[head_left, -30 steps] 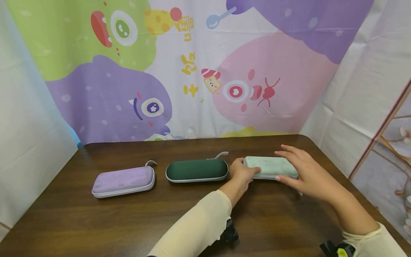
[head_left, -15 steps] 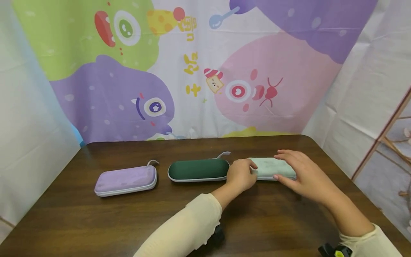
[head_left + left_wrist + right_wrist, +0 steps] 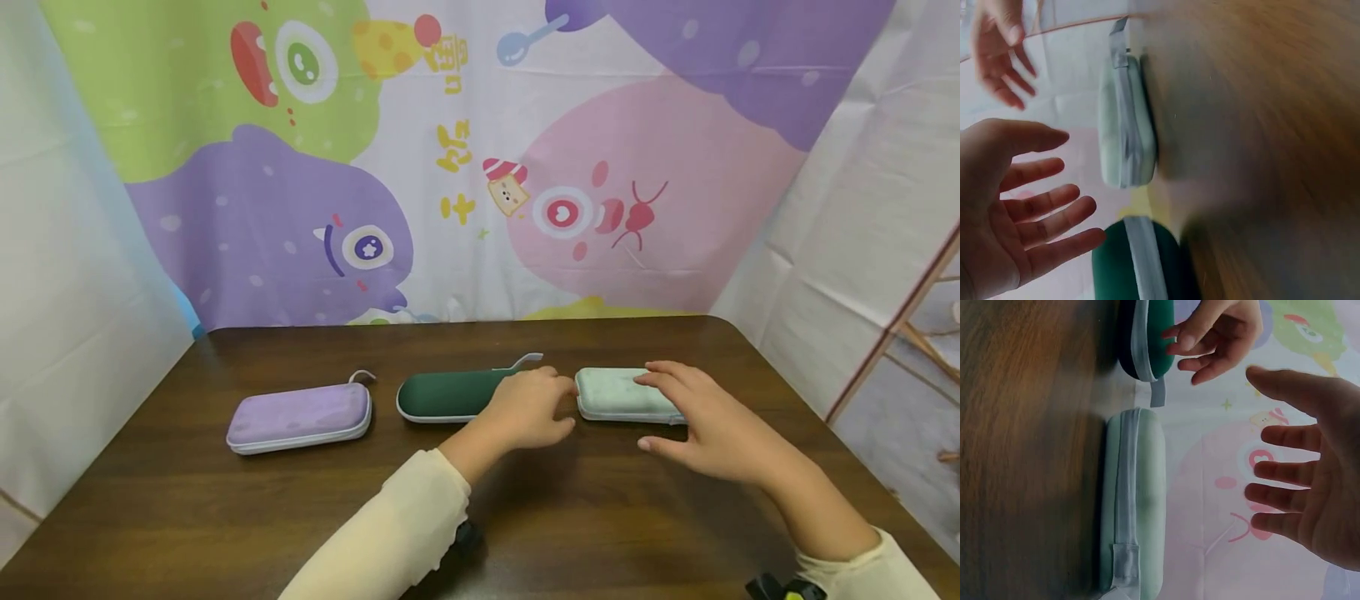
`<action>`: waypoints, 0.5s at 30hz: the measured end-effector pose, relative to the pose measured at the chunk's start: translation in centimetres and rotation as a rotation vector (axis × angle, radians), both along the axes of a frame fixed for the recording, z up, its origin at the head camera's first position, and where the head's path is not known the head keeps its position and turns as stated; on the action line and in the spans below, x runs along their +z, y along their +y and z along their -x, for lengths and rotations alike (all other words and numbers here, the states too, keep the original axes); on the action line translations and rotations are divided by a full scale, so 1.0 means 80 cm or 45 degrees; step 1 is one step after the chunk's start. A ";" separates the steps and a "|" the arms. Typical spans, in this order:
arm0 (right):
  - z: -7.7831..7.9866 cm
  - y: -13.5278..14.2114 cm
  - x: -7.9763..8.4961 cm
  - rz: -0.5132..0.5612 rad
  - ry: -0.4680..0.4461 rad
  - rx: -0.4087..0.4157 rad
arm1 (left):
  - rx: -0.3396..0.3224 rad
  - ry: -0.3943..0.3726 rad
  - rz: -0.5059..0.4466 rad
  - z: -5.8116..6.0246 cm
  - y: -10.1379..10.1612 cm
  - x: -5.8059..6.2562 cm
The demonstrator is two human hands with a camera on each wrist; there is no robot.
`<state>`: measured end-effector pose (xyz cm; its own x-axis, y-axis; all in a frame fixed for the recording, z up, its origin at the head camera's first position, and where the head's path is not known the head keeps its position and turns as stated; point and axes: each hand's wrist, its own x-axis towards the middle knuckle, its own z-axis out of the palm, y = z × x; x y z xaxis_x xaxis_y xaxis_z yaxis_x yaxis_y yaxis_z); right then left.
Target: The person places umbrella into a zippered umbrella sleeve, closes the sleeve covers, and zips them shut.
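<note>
Three zippered cases lie in a row on the brown table. The mint case [image 3: 611, 393] is at the right, and my right hand [image 3: 708, 425] hovers over its right end, fingers spread and holding nothing. Between it and the dark green case [image 3: 446, 395] is my left hand [image 3: 528, 408], which covers the green case's right end in the head view. In the left wrist view the left hand [image 3: 1029, 212] has its fingers apart with nothing in them, and the mint case [image 3: 1125, 125] stands free of it. The lilac case [image 3: 300, 417] sits at the left.
The wooden table [image 3: 480, 533] ends at a cartoon-printed curtain [image 3: 450, 275] behind the cases. White cloth [image 3: 810, 275] hangs at the right side. A grey strap [image 3: 528, 359] sticks up behind the green case.
My left hand has let go of the mint case's left end and moved left, to the green case. My right hand has drawn slightly back from the mint case. The cases keep their places.
</note>
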<state>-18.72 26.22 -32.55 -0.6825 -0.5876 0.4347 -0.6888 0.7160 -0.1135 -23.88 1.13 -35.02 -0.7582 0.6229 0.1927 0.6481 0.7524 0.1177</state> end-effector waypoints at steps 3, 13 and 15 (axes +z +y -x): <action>-0.003 -0.001 -0.001 -0.022 -0.071 0.011 | -0.014 -0.001 -0.026 -0.009 -0.017 0.003; -0.009 -0.013 -0.011 0.000 0.014 -0.014 | 0.081 0.186 -0.236 -0.032 -0.080 0.004; -0.010 -0.016 -0.013 0.004 0.022 -0.001 | 0.079 0.225 -0.274 -0.036 -0.093 0.005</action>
